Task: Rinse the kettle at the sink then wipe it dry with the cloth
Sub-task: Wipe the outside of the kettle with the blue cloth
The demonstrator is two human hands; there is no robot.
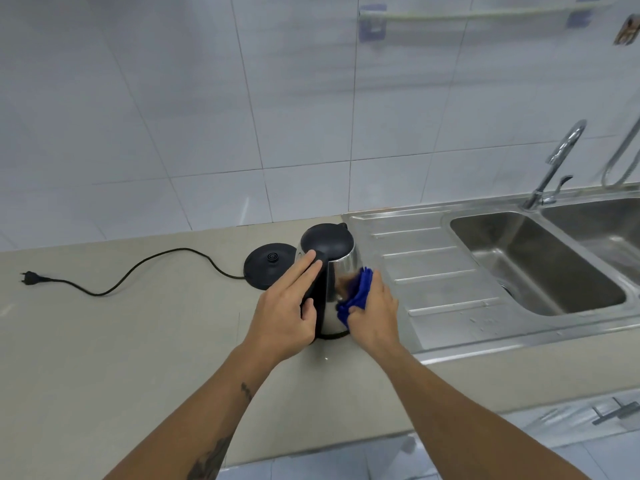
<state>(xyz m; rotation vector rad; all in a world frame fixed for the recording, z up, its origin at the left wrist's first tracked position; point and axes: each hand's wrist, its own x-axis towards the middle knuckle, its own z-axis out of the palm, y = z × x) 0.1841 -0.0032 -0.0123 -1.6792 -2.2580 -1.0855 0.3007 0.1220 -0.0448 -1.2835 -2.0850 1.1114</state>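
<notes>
A steel kettle [341,271] with a black lid and black handle stands upright on the beige counter, just left of the drainboard. My left hand [285,311] is wrapped around its black handle, fingers lying up toward the lid. My right hand [374,311] presses a bunched blue cloth [356,294] against the kettle's shiny right side. The steel sink [540,268] lies to the right, with its tap [557,161] at the back.
The kettle's black base [266,265] sits right behind it on the left, its cord [138,268] trailing left to an unplugged plug [29,276]. A ribbed drainboard [433,271] with water drops lies between kettle and sink. A tiled wall runs behind the counter [138,341].
</notes>
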